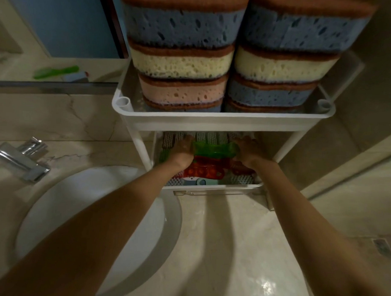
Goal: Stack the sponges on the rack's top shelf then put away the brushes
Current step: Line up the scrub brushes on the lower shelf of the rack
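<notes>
Two tall stacks of sponges [182, 61] in blue, yellow and pink with brown scouring tops fill the top shelf [224, 121] of the white rack. In the lower shelf [213, 185] lie several brushes, red ones [202, 169] among them. Both my hands reach under the top shelf. My left hand [182, 151] and my right hand [248, 153] each grip one end of a green brush [214, 148], held level just above the red brushes.
A white round sink [94, 221] with a chrome tap [21, 161] sits at the left on the marble counter [231, 248]. A mirror [56, 32] behind it reflects a green brush. A beige wall stands to the right of the rack.
</notes>
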